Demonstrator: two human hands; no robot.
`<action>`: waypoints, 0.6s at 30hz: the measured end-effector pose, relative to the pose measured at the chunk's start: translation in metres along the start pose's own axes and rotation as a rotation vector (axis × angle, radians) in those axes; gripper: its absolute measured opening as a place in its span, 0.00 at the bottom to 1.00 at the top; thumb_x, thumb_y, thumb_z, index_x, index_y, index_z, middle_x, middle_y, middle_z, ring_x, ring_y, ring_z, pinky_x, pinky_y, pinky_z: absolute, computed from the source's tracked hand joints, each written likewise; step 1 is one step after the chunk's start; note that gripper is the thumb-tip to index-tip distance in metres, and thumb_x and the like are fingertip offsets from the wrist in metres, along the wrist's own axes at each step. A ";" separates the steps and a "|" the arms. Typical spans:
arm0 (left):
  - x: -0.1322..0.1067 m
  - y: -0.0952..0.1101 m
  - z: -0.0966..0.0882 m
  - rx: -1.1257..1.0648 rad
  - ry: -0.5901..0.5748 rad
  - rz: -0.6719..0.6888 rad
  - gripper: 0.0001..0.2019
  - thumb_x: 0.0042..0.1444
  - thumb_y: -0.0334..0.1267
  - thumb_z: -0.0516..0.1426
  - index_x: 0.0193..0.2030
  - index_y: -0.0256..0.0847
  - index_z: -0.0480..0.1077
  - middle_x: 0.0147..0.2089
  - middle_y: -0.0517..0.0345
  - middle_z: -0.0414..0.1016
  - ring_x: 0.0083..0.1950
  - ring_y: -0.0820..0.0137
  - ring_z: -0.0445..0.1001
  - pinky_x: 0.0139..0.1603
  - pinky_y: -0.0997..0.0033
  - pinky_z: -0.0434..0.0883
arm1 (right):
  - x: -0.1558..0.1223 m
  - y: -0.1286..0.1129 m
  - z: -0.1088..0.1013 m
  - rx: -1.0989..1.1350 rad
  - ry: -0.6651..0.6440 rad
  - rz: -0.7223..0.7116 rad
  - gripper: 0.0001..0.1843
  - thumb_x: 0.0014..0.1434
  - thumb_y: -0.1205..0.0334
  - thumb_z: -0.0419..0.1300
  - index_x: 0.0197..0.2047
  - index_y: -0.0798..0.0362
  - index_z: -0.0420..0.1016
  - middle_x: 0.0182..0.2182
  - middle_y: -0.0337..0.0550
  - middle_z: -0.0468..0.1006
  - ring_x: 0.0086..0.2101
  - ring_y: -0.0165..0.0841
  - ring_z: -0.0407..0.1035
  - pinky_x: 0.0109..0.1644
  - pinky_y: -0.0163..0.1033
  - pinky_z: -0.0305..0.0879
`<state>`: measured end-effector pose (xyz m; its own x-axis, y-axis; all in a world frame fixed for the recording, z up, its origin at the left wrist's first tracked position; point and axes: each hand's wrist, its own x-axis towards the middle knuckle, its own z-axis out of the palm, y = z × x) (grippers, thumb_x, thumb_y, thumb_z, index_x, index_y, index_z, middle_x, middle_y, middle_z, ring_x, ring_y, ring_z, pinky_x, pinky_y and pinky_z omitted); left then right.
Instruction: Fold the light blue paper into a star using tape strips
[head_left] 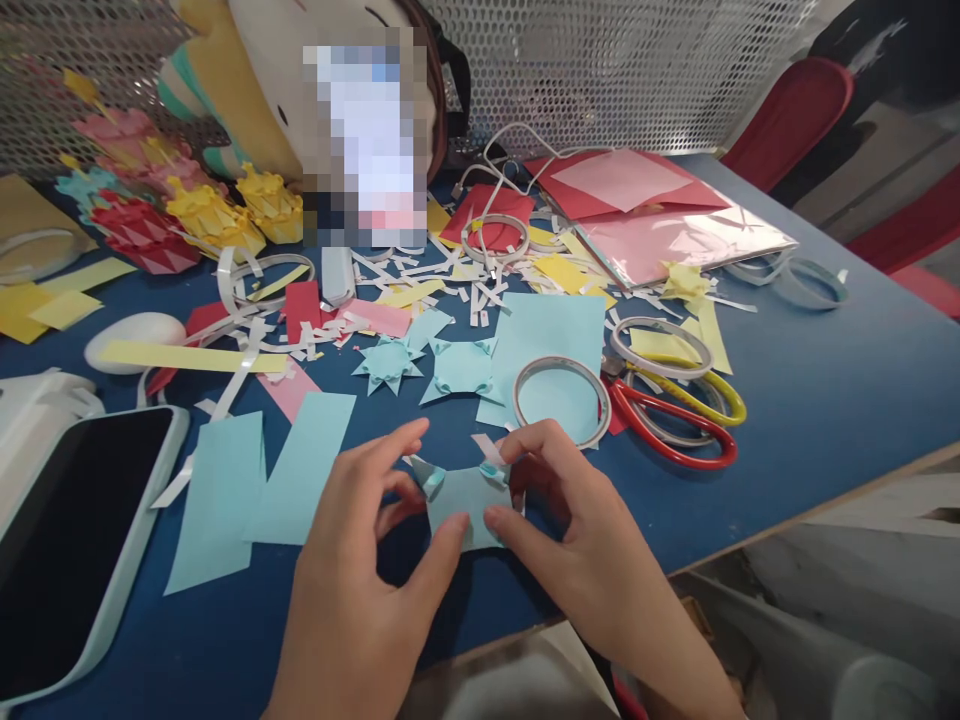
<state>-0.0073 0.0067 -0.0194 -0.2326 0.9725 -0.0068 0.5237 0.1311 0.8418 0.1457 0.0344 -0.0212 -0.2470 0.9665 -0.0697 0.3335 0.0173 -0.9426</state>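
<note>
A light blue folded paper [466,505] with curled upper corners is held between my hands near the table's front edge. My left hand [367,540] has its thumb pressed on the paper's lower left, with other fingers at its left side and the index finger lifted. My right hand [570,510] grips the right side, its thumb on the face and its index finger at the curled upper right corner. Just beyond lie a similar curled blue piece [463,368] and a blue paper star [388,364]. A tape roll [517,392] rests on a blue sheet [555,325].
Red-and-yellow-handled scissors [675,425] lie at the right among more tape rolls. Blue paper strips [225,500] and a phone [82,540] are at the left. Paper scraps, folded paper ornaments [217,215], a blurred screen [371,140] and pink paper packs [675,230] sit farther back.
</note>
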 end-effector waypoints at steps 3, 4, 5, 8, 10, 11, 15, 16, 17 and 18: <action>0.001 0.004 0.000 -0.248 0.020 -0.131 0.25 0.52 0.45 0.62 0.56 0.64 0.62 0.55 0.67 0.63 0.48 0.72 0.68 0.47 0.73 0.74 | -0.001 0.001 0.002 0.153 0.010 0.010 0.14 0.56 0.70 0.58 0.42 0.43 0.62 0.33 0.32 0.66 0.32 0.29 0.63 0.35 0.35 0.60; 0.001 0.006 0.000 -0.318 0.016 -0.162 0.27 0.50 0.44 0.63 0.56 0.64 0.61 0.56 0.67 0.64 0.49 0.73 0.68 0.47 0.75 0.74 | -0.002 0.002 0.002 0.196 0.005 0.011 0.15 0.56 0.71 0.58 0.42 0.43 0.62 0.33 0.32 0.66 0.32 0.29 0.63 0.35 0.35 0.60; 0.000 0.008 -0.001 -0.381 0.006 -0.190 0.28 0.49 0.44 0.64 0.57 0.64 0.61 0.56 0.67 0.65 0.49 0.73 0.70 0.45 0.76 0.74 | -0.002 0.002 0.003 0.235 -0.007 0.014 0.15 0.56 0.71 0.58 0.42 0.42 0.62 0.33 0.32 0.65 0.33 0.29 0.63 0.35 0.36 0.60; -0.001 0.015 -0.003 -0.510 -0.040 -0.275 0.29 0.50 0.41 0.64 0.58 0.61 0.60 0.42 0.69 0.75 0.40 0.74 0.76 0.39 0.79 0.75 | -0.003 0.003 0.003 0.305 -0.067 0.025 0.15 0.58 0.70 0.59 0.43 0.42 0.62 0.34 0.33 0.66 0.35 0.31 0.65 0.35 0.36 0.60; -0.001 0.018 -0.004 -0.535 -0.033 -0.327 0.31 0.49 0.41 0.64 0.59 0.60 0.60 0.32 0.71 0.76 0.33 0.75 0.76 0.36 0.81 0.74 | -0.004 0.004 0.002 0.298 -0.096 0.008 0.16 0.58 0.69 0.60 0.45 0.41 0.63 0.38 0.34 0.67 0.38 0.31 0.65 0.39 0.37 0.61; -0.002 0.019 -0.005 -0.543 -0.023 -0.343 0.32 0.48 0.42 0.65 0.59 0.59 0.60 0.30 0.72 0.76 0.32 0.75 0.76 0.36 0.81 0.74 | -0.004 0.004 0.001 0.285 -0.105 -0.013 0.17 0.58 0.69 0.62 0.46 0.40 0.64 0.40 0.34 0.67 0.40 0.32 0.65 0.42 0.37 0.61; -0.002 0.022 -0.006 -0.513 0.030 -0.330 0.30 0.46 0.43 0.66 0.56 0.61 0.62 0.28 0.74 0.76 0.30 0.76 0.75 0.35 0.83 0.73 | -0.005 0.002 -0.006 0.251 -0.114 -0.122 0.21 0.54 0.65 0.68 0.47 0.38 0.65 0.49 0.34 0.66 0.54 0.33 0.61 0.55 0.36 0.58; -0.002 0.023 -0.006 -0.492 0.042 -0.319 0.29 0.47 0.42 0.66 0.56 0.62 0.63 0.27 0.75 0.76 0.29 0.77 0.75 0.34 0.84 0.72 | -0.006 0.001 -0.007 0.240 -0.106 -0.147 0.21 0.54 0.63 0.69 0.47 0.38 0.65 0.50 0.34 0.65 0.56 0.33 0.59 0.57 0.35 0.57; -0.002 0.024 -0.006 -0.470 0.051 -0.311 0.28 0.47 0.42 0.66 0.55 0.62 0.63 0.27 0.76 0.76 0.29 0.77 0.75 0.34 0.86 0.72 | -0.006 0.000 -0.008 0.218 -0.093 -0.173 0.20 0.56 0.61 0.68 0.47 0.38 0.65 0.51 0.34 0.64 0.56 0.32 0.58 0.58 0.34 0.56; -0.003 0.025 -0.006 -0.454 0.054 -0.306 0.27 0.48 0.42 0.65 0.55 0.62 0.63 0.27 0.76 0.76 0.29 0.78 0.75 0.34 0.86 0.71 | -0.006 -0.002 -0.009 0.181 -0.081 -0.199 0.16 0.58 0.60 0.66 0.46 0.39 0.66 0.51 0.34 0.64 0.56 0.31 0.59 0.58 0.33 0.56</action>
<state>0.0014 0.0062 0.0049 -0.3669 0.8902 -0.2699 0.0225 0.2985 0.9541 0.1547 0.0307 -0.0164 -0.3662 0.9248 0.1035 0.1054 0.1517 -0.9828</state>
